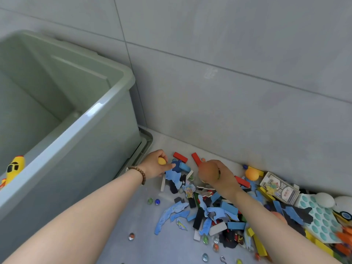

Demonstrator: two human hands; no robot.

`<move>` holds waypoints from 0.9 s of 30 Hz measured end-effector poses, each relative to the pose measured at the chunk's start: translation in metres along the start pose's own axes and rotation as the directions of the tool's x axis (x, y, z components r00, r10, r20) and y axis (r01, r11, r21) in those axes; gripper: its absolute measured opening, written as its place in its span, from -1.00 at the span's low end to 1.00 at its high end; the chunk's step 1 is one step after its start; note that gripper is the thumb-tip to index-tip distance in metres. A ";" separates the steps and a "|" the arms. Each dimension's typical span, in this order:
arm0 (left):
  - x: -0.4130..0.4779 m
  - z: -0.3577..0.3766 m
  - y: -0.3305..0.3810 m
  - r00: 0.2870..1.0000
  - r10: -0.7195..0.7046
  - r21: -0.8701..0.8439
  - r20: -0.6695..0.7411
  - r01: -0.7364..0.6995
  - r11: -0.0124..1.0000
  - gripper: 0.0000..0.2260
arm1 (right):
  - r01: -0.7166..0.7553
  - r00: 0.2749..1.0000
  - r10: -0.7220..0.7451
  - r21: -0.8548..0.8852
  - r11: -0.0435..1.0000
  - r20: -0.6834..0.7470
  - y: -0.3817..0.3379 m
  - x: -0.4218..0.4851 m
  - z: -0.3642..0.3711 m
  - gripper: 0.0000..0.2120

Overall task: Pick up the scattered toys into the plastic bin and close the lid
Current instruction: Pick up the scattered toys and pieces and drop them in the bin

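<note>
— Where's the small smooth yellow ball (162, 161)?
— Pinched in the left hand's (155, 165) fingers. The pale green plastic bin (80, 128) stands open, left of those fingers and higher; that hand's nearer.
— And the right hand (213, 175)?
— Curled above flat blue puzzle pieces (174, 178) and red wooden blocks (180, 157). Holding anything? Can't tell.

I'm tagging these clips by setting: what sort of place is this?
Likely a floor corner in a home: large grey wall tiles, a pale green plastic storage bin, and blue cardboard puzzle pieces and glass marbles scattered on the grey floor.
</note>
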State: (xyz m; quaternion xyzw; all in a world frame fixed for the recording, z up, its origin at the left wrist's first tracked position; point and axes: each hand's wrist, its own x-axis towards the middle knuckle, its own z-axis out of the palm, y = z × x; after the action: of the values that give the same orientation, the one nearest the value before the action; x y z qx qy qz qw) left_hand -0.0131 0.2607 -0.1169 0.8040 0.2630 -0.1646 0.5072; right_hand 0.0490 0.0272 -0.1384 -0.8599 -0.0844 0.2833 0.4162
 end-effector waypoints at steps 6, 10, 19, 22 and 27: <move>0.010 0.009 -0.007 0.995 0.090 0.217 -0.050 -0.078 0.973 -0.75 | 0.013 1.000 -0.013 0.010 1.000 -0.010 0.003 0.000 0.007 -0.53; 0.011 0.011 -0.011 0.996 0.093 0.184 -0.014 -0.089 0.979 -0.67 | 0.040 0.999 -0.041 0.054 0.998 0.011 0.002 0.000 0.009 -0.50; 0.016 0.022 -0.020 0.995 0.094 0.112 -0.027 -0.090 0.990 -0.71 | 0.048 0.998 -0.051 0.109 0.993 0.025 -0.006 0.002 0.017 -0.48; 0.015 0.023 -0.022 0.996 0.082 0.114 -0.030 -0.078 0.990 -0.72 | 0.047 0.999 -0.050 0.120 0.992 0.022 -0.006 0.000 0.017 -0.50; -0.005 0.013 -0.001 0.986 0.105 -0.080 -0.127 -0.116 0.990 -0.70 | 0.061 0.997 -0.048 0.227 0.972 -0.061 -0.027 -0.009 -0.002 -0.64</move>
State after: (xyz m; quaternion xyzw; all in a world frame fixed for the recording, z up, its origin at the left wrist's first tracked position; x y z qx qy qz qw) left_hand -0.0170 0.2476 -0.1207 0.8030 0.2556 -0.0752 0.5331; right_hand 0.0454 0.0399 -0.1128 -0.8111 -0.0632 0.2557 0.5223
